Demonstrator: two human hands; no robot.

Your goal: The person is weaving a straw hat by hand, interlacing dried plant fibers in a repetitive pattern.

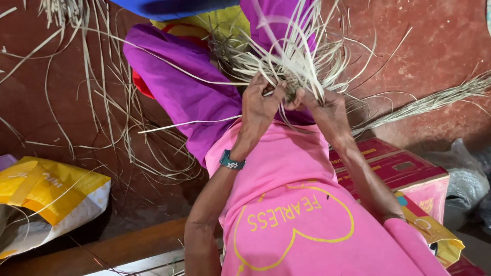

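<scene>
I see my left hand [258,105] and right hand [322,105] both clenched on the woven straw bundle [291,76], loose strands fanning toward twelve o'clock.

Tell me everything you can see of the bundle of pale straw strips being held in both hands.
The bundle of pale straw strips is thin, flat, dry-looking fibre, cream to tan. Its strands meet in a small, tight woven knot between the left hand and the right hand, which both pinch it. Loose ends fan upward and outward over the purple cloth on the lap.
</scene>
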